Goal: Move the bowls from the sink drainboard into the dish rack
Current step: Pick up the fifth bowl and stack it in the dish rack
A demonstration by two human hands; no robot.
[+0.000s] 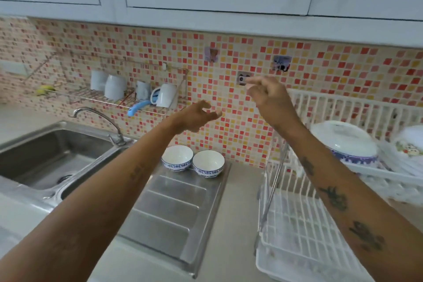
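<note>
Two white bowls with blue patterned outsides stand upright side by side at the back of the steel drainboard: a left bowl and a right bowl. The white plastic dish rack stands to the right on the counter, its lower tier bare. My left hand hovers in the air above the bowls, fingers spread, holding nothing. My right hand is raised higher in front of the tiled wall, fingers loosely apart, also holding nothing.
A steel sink with a tap lies left of the drainboard. A wall rack holds white cups. The dish rack's upper tier holds a lidded white dish and plates. Cabinets hang overhead.
</note>
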